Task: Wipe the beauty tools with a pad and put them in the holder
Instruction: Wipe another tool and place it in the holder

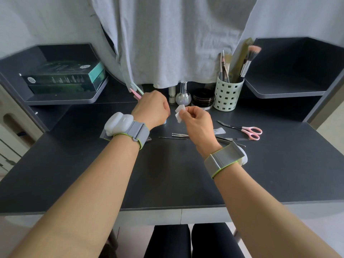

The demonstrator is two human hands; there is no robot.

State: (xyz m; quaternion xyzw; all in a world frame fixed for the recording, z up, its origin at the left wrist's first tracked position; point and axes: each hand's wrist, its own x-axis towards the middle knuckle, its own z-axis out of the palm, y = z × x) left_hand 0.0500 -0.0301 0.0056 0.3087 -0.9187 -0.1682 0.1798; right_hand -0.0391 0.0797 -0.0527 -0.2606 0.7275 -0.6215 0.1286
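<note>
The fingers of my right hand (195, 121) pinch a small white pad (180, 113) at its lower edge; the pad stands up above the thumb, over the far middle of the surface (167, 174). The fingers of my left hand (151, 108) are curled around two slim tools, one pink (135, 93) and one mint green (137, 89), whose ends project to the far left of the fist. The two hands are close together, the pad between them but touching only the right.

On the surface just nearer than my right hand lie thin metal tweezers (178, 135) and a fine metal pin (173, 137). To the right lie pink-handled scissors (247, 131), blades pointing left.

The holder (227, 94), a pale cup with square holes, stands at the far right of the surface, upright. It contains several brushes (248, 60) and pencils.

Left of the holder, along the far edge, stand a black jar (202, 98), a round pearly bottle (183, 96) and a slim tube (172, 94). A grey cloth (167, 43) hangs behind them. Dark green boxes (63, 77) rest on the far-left shelf.
</note>
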